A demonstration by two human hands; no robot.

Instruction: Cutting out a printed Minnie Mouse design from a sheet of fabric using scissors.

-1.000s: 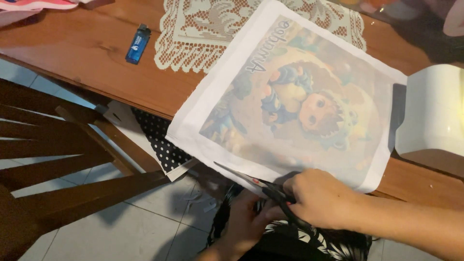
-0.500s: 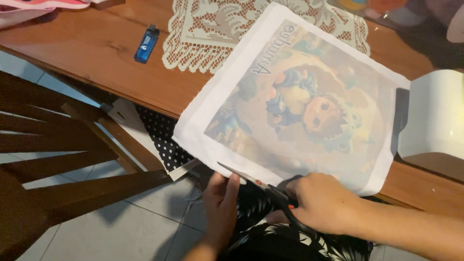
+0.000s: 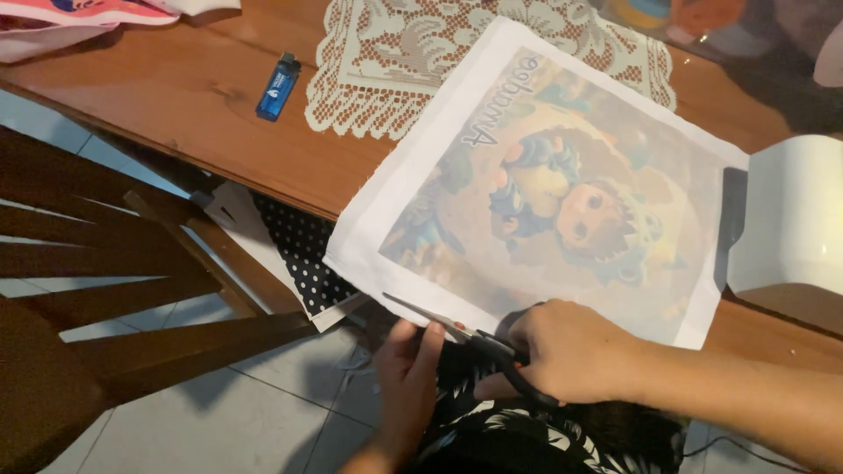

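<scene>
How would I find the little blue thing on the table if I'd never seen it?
Start at the long wooden table and find the cream lace doily lying near its far side. Just left of the doily, alone on bare wood, lies the small blue lighter. It is the only blue, stick-shaped thing there, far smaller than the big printed sheet nearby.

Matt paper print [image 3: 544,184], metal scissors [image 3: 457,329] — polished wood table [image 3: 176,96]

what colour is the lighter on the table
Blue; the lighter lies on the brown table, clearest in the head view.
</scene>
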